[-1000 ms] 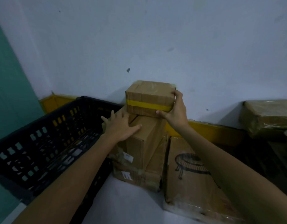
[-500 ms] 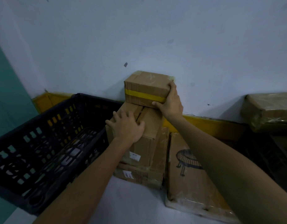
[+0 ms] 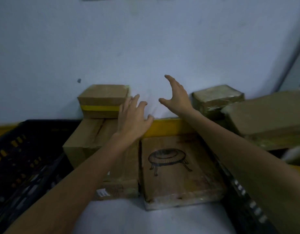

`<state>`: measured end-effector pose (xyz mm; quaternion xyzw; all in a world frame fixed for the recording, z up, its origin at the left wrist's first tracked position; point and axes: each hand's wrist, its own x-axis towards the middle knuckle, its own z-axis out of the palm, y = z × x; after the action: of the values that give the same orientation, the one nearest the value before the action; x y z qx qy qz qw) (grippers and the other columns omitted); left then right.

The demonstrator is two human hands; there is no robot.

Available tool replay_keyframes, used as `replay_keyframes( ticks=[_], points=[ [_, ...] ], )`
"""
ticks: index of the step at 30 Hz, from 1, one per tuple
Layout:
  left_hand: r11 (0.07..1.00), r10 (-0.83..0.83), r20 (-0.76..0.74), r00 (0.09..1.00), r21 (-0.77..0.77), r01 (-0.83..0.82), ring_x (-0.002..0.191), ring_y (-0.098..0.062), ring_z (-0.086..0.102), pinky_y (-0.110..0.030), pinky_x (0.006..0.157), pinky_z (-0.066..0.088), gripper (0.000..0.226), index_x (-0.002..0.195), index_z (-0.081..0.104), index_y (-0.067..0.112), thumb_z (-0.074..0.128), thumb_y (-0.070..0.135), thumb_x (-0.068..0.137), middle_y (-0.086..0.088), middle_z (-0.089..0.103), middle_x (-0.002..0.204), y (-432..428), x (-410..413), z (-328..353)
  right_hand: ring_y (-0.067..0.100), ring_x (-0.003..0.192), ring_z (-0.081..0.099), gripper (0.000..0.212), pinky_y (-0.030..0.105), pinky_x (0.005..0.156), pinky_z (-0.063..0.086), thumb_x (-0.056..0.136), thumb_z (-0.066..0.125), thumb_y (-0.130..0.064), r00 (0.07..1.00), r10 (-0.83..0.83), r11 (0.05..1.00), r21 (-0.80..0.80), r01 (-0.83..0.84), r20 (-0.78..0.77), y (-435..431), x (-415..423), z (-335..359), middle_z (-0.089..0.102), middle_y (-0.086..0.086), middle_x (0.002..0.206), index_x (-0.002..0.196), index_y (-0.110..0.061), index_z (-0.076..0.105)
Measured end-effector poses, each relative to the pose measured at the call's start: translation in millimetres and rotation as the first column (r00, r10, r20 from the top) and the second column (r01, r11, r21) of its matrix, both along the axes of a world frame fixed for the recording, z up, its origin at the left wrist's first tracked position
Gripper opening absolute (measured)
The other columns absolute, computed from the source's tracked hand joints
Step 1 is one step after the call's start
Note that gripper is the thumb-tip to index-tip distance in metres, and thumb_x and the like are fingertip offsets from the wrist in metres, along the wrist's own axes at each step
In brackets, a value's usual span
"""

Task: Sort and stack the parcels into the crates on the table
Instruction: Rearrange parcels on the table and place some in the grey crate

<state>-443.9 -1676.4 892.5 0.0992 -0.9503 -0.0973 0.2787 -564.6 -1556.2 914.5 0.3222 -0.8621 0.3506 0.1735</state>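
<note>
Left hand (image 3: 132, 119), right hand (image 3: 177, 97) spread

My left arm (image 3: 88, 168) covers much of the big carton (image 3: 88, 137) and the label (image 3: 102, 193) on the parcel under it, whose print is too small to read. My left hand (image 3: 131, 118) hides a corner of the taped box (image 3: 102, 100). The black crate (image 3: 24, 159) runs off the left edge. A pale blur (image 3: 294, 154) at right I can't identify.

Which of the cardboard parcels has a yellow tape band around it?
The small box on top of the left stack, against the wall; the other parcels show no yellow band.
</note>
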Motion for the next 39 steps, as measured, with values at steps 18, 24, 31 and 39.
replay_keyframes(
  ticks=[18,24,31,39],
  points=[
    [0.654,-0.515,-0.043,0.856,0.626,0.425,0.142,-0.024,0.018,-0.043,0.111,0.027,0.083,0.143,0.013,0.043,0.063,0.055,0.077,-0.002,0.009,0.156,272.6,-83.2,-50.8,0.04,0.136,0.026,0.067,0.058,0.106,0.029,0.084,0.057,-0.051,0.828,-0.56,0.787,0.306,0.536,-0.009,349.5,-53.0,23.4,0.023,0.014,0.152,0.141,-0.023,0.035],
    [0.559,-0.404,-0.242,0.882,0.699,0.447,0.129,-0.021,0.042,-0.027,0.096,0.041,0.089,0.145,0.015,0.03,0.073,0.031,0.077,0.0,0.034,0.147,288.4,-85.6,-53.1,0.035,0.13,0.041,0.075,0.044,0.102,0.037,0.086,0.045,-0.065,0.862,-0.482,0.801,0.475,0.363,0.154,347.1,-65.7,36.2,0.039,0.011,0.147,0.145,-0.02,0.032],
    [0.563,-0.199,-0.444,0.874,0.678,0.472,0.124,-0.011,0.041,-0.027,0.096,0.045,0.098,0.147,0.003,0.032,0.072,0.027,0.078,0.004,0.032,0.147,232.1,-61.7,-17.0,0.033,0.116,0.052,0.074,0.042,0.09,0.043,0.082,0.047,-0.068,0.937,-0.347,0.894,0.286,0.345,-0.047,284.4,-47.0,83.2,0.049,0.012,0.134,0.14,-0.022,0.038],
    [0.78,-0.027,-0.439,0.898,0.553,0.294,0.125,-0.005,0.033,-0.016,0.099,0.035,0.095,0.144,0.017,0.024,0.079,0.023,0.072,0.007,0.03,0.143,120.4,-18.2,6.2,0.033,0.122,0.047,0.076,0.043,0.096,0.04,0.081,0.048,-0.069,0.992,-0.095,0.991,0.099,0.087,0.081,161.8,-43.0,65.6,0.045,0.012,0.138,0.141,-0.025,0.035]
  ],
)
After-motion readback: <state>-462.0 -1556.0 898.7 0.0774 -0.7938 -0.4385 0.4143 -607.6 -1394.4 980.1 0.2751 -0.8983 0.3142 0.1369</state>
